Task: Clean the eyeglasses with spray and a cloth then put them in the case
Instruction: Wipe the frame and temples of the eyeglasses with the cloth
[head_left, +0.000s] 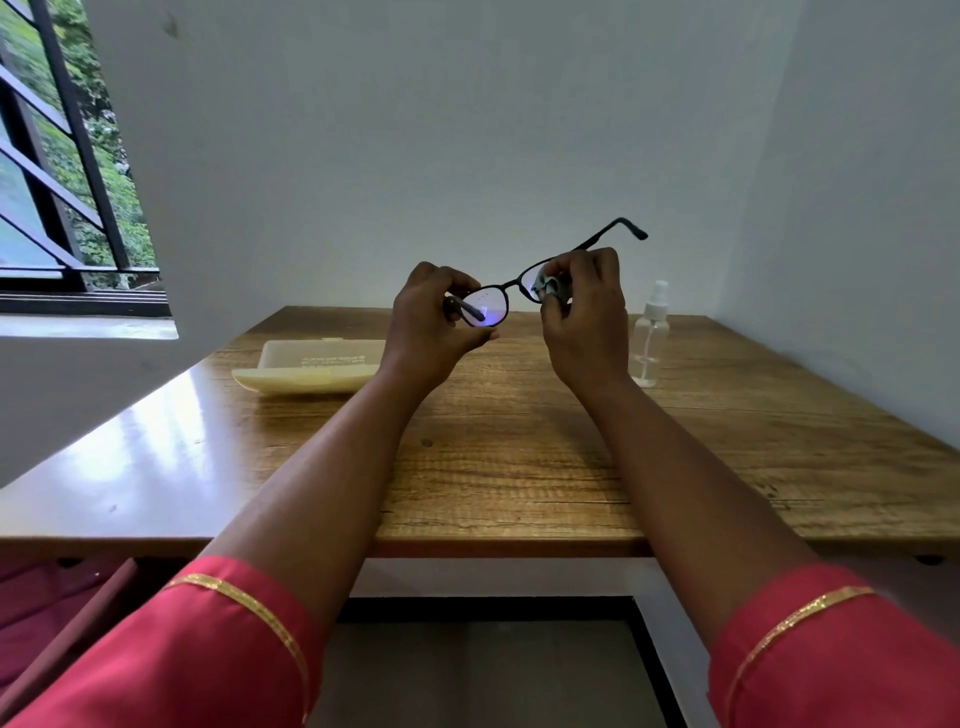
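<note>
Wooden table (519, 467) | left hand (431, 322) grips eyeglasses (511, 291) | right hand (584, 312) pinches cloth (548, 287)

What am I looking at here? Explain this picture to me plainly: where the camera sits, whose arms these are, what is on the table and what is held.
There is no machine. One camera, worn on a person's head, looks forward and down, so the two arms in red sleeves are the wearer's own.

The left hand grips one side of the black eyeglasses, raised above the wooden table. The right hand pinches a small grey cloth against the other lens, wiping it.

On the table lie an open cream case, at the left, and a clear spray bottle, standing upright at the right. A barred window shows on the left.
</note>
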